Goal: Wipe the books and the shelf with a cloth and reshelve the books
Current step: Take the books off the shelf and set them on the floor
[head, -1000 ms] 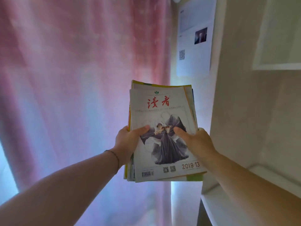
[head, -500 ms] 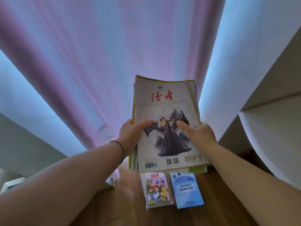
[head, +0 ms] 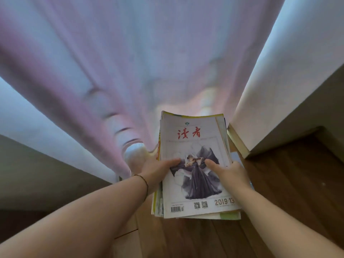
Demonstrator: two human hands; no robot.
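One thick stack of paper magazines (head: pixel 195 164) gripped at both side edges: left hand (head: pixel 158 169), right hand (head: pixel 231 175), thumbs on top. Bare brown wooden floor (head: pixel 288 192) below; pink curtain (head: pixel 111 71) close behind.

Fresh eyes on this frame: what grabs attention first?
The stack of magazines at centre-right, its top cover showing red characters, a figure in a dark gown and "2019·13". The left hand and right hand grip its sides, thumbs on the cover, above the wooden floor. Behind, a pink curtain fills the upper frame.
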